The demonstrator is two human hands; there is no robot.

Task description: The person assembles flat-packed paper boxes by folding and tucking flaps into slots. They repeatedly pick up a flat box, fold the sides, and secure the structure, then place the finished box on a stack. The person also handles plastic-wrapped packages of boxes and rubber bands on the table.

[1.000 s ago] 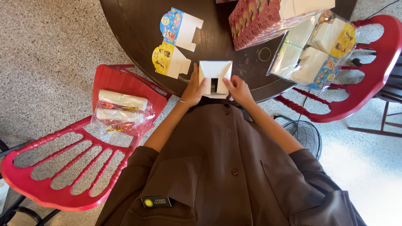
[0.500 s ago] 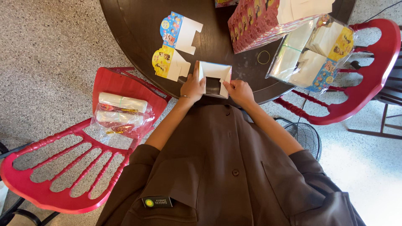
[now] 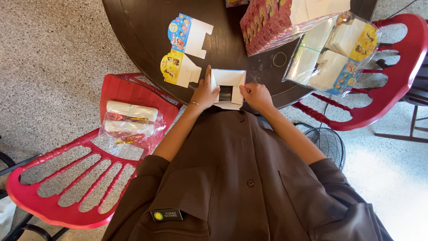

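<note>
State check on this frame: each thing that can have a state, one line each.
White carton: partly folded, open, on the table edge.
Left hand: pressing the carton's left side.
Right hand: gripping its right side.
Two printed blanks: flat, unfolded.
Rubber band: loose on the table.
Plastic bag of blanks: open, overhanging the table edge.
Bag on red chair: lying flat.

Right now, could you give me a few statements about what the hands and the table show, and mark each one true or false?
1. Both hands, the left hand and the right hand, hold the white cardboard box. True.
2. The box lies on a red chair. False: it is at the edge of the dark round table.
3. A rubber band lies on the table. True.
4. The two colourful flat cutouts lie right of the box. False: they lie to its left.
</note>
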